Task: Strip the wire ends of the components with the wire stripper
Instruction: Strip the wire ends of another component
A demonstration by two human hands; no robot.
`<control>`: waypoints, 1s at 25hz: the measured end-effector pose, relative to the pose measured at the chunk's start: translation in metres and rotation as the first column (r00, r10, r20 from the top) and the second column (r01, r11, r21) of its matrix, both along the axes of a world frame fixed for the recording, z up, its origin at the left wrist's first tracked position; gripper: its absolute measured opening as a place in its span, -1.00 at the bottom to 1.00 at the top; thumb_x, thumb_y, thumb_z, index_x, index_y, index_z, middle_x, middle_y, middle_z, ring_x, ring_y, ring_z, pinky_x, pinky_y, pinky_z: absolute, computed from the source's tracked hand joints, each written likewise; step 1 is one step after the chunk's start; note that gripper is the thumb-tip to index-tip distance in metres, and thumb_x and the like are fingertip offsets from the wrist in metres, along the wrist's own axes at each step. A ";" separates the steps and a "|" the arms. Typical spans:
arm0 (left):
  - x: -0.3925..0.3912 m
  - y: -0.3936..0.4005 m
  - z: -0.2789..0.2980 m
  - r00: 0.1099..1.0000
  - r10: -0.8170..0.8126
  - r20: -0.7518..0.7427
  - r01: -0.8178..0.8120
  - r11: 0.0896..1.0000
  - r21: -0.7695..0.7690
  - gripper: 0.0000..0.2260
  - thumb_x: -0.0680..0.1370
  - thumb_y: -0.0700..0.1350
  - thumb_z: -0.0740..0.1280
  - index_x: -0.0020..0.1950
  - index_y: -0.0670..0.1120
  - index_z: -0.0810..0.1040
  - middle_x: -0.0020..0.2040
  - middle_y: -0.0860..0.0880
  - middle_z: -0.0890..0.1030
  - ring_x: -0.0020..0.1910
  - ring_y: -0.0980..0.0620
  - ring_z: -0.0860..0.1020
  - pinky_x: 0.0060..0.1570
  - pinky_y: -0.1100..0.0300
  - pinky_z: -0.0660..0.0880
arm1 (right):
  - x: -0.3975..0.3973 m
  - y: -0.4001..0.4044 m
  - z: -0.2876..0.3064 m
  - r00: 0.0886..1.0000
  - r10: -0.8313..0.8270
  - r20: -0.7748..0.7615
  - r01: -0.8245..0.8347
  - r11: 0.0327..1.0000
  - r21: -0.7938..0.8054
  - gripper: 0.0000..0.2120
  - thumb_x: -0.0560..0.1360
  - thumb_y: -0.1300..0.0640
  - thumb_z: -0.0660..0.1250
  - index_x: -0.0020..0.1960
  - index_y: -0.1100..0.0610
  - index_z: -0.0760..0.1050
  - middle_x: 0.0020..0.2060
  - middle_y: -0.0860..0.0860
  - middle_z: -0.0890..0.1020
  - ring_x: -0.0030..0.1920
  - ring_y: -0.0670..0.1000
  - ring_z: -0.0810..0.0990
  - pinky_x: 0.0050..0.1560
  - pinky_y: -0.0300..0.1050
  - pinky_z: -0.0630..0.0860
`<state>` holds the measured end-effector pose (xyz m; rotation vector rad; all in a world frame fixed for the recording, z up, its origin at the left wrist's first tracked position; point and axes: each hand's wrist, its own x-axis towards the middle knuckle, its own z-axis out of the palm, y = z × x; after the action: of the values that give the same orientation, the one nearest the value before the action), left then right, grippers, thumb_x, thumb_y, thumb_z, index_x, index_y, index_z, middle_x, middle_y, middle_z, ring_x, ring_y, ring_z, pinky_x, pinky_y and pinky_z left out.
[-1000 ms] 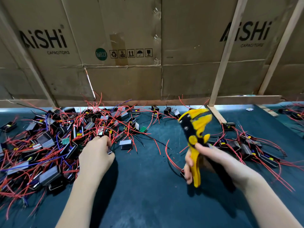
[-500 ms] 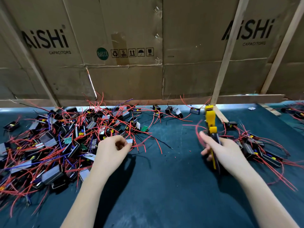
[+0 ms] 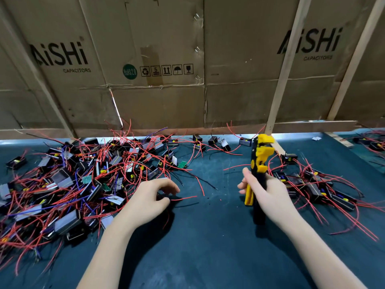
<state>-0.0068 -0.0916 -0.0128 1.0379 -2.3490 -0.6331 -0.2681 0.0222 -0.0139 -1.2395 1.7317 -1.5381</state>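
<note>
Right hand (image 3: 264,190), at centre right of the frame, is wrapped around the handles of the yellow-and-black wire stripper (image 3: 259,163), which stands roughly upright with its head pointing toward the top of the frame; no wire sits in the head. Left hand (image 3: 152,197), at centre, hovers low over the dark green mat (image 3: 208,247) with fingers loosely curled over a small black component (image 3: 164,198). A red lead (image 3: 187,198) runs out to the right from under the fingers. Whether the fingers actually pinch the part or only cover it cannot be told.

Spreading out to the left of that hand, a large heap of components (image 3: 73,184) fills the left half of the frame, black housings tangled in red, blue and black wire. To the right of the stripper lies a smaller, looser group of components (image 3: 316,188) with long red leads. A few more parts sit along the far edge beneath the cardboard wall (image 3: 166,101) printed with a capacitor brand.

As a judgement, the right-hand group is probably the finished lot and the left heap the backlog, though the wire ends are too small to confirm bare copper. If so, most of the work remains, and the present step is fetching the next piece to feed into the stripper.
</note>
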 end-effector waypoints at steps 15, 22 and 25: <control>-0.004 0.009 0.012 0.914 0.367 -0.172 -0.405 0.853 -0.331 -0.52 0.56 0.14 0.29 -0.45 -0.11 0.34 -0.56 -0.03 0.28 -0.46 -0.10 0.31 -0.41 0.12 0.33 | -0.001 0.000 -0.007 0.976 0.160 0.148 -0.183 0.970 0.159 -0.36 0.23 -0.28 0.45 -0.07 0.30 0.56 -0.26 0.01 0.67 -0.18 -0.03 0.61 0.03 -0.04 0.47; 0.012 0.002 0.011 0.730 0.683 -0.003 -0.668 0.713 -0.214 -0.52 0.44 0.33 0.34 -0.40 -0.06 0.51 -0.38 -0.02 0.56 -0.26 -0.14 0.53 -0.29 0.15 0.39 | -0.010 0.000 -0.006 0.993 0.043 0.113 -0.059 0.989 0.136 -0.48 0.21 -0.30 0.54 -0.25 0.14 0.50 -0.37 -0.03 0.57 -0.27 -0.02 0.53 -0.09 -0.04 0.42; 0.027 -0.002 0.011 0.650 0.744 0.152 -0.739 0.666 -0.099 -0.43 0.37 0.41 0.35 -0.39 -0.13 0.56 -0.44 -0.04 0.60 -0.33 -0.08 0.59 -0.23 0.14 0.53 | -0.010 -0.001 -0.008 0.994 0.009 0.113 -0.025 0.990 0.136 -0.53 0.19 -0.31 0.46 -0.27 0.10 0.50 -0.37 -0.03 0.58 -0.26 -0.02 0.55 -0.08 -0.04 0.43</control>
<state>0.0202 -0.0940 -0.0021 1.9491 -1.7786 -0.1744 -0.2783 0.0212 -0.0221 -1.0769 1.7188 -1.4253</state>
